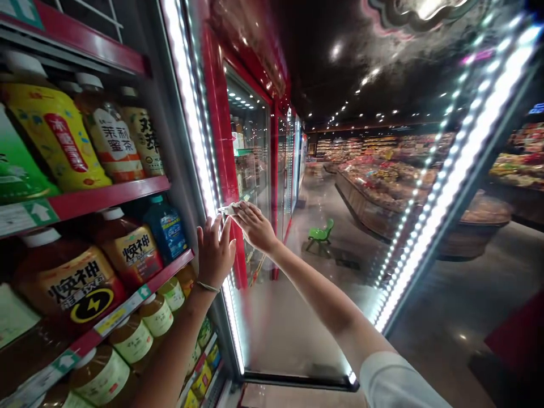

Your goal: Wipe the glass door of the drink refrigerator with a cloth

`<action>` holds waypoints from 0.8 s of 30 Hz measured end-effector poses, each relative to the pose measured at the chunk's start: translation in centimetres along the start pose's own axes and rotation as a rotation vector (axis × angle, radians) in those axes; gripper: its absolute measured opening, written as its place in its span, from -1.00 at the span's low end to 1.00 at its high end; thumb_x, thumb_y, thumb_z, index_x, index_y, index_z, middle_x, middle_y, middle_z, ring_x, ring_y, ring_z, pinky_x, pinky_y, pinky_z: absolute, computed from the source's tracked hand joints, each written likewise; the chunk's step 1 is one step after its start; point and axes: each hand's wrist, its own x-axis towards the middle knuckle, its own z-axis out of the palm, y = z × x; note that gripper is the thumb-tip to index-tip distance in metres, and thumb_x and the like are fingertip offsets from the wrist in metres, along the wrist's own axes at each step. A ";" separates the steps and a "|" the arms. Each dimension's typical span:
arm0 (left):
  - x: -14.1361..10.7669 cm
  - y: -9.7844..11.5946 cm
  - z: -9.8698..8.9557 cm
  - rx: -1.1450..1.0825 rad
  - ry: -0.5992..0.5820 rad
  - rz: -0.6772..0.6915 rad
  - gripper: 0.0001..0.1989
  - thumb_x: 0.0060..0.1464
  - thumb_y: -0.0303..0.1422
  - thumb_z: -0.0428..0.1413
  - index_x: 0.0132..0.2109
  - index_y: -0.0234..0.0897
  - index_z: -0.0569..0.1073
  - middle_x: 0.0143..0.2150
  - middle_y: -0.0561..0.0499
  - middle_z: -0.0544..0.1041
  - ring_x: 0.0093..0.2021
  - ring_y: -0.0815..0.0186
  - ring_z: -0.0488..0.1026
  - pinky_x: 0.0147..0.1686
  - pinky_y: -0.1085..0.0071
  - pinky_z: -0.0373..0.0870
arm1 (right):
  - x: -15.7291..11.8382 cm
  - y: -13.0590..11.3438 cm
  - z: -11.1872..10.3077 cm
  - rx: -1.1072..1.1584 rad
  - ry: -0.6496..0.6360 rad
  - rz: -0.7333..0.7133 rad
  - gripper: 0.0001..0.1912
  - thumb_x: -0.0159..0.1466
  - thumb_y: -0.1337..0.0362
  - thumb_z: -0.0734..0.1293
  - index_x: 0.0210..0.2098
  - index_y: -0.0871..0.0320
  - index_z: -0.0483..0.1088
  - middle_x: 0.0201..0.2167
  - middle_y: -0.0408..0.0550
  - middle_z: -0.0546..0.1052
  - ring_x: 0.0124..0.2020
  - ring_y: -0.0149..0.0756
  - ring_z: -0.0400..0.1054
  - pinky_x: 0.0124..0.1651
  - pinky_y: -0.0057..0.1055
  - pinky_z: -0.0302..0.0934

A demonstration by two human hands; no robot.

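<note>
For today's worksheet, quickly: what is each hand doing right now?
Left hand: open, flat against the fridge frame.
Right hand: closed on a white cloth.

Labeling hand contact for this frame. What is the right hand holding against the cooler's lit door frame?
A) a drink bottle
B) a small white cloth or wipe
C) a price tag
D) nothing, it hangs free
B: the right hand pinches a small white cloth against the lit frame strip, while the left hand rests flat just below it.
</note>
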 end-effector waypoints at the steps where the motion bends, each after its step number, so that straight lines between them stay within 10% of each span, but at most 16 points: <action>1: 0.0 0.1 0.1 -0.008 -0.009 -0.001 -0.35 0.32 -0.38 0.11 0.50 -0.23 0.19 0.47 -0.34 0.26 0.54 -0.16 0.08 0.45 -0.27 0.03 | -0.5 0.5 -0.4 -0.010 -0.002 -0.008 -0.34 0.46 0.44 0.20 0.52 0.11 0.07 0.53 -0.06 0.15 0.58 -0.24 -0.14 0.62 -0.04 -0.12; 7: 0.6 4.5 2.8 -0.095 -0.019 0.083 -0.33 0.31 -0.41 0.12 0.50 -0.24 0.16 0.46 -0.34 0.28 0.55 -0.14 0.04 0.47 -0.25 0.01 | -7.1 8.3 -7.8 -0.205 0.099 0.220 -0.36 0.44 0.38 0.24 0.48 0.00 0.20 0.52 -0.07 0.20 0.59 -0.12 -0.14 0.61 0.08 -0.13; 15: 0.4 10.6 5.7 -0.237 -0.079 0.171 -0.18 0.28 -0.48 0.13 0.56 -0.10 -0.02 0.49 -0.25 0.25 0.56 -0.10 0.02 0.50 -0.26 -0.01 | -23.5 19.5 -16.6 -0.305 0.464 0.898 -0.30 0.33 0.37 0.11 0.46 0.17 0.20 0.50 0.16 0.21 0.57 0.02 -0.07 0.49 0.31 -0.01; 19: -0.6 9.5 5.5 -0.206 -0.091 0.154 -0.22 0.30 -0.45 0.12 0.55 -0.13 0.01 0.48 -0.27 0.26 0.56 -0.09 0.03 0.49 -0.23 0.02 | -23.9 19.0 -14.7 -0.260 0.656 1.050 -0.27 0.32 0.37 0.07 0.48 0.26 0.16 0.49 0.24 0.21 0.57 0.02 -0.08 0.51 0.34 -0.09; 24: -2.4 5.6 4.7 -0.129 -0.094 0.101 -0.31 0.33 -0.41 0.10 0.52 -0.20 0.11 0.47 -0.29 0.27 0.55 -0.09 0.05 0.48 -0.19 0.07 | -15.5 10.7 -6.5 -0.210 0.403 0.673 -0.38 0.40 0.36 0.15 0.44 0.13 0.27 0.48 0.13 0.27 0.59 0.05 -0.18 0.54 0.32 -0.17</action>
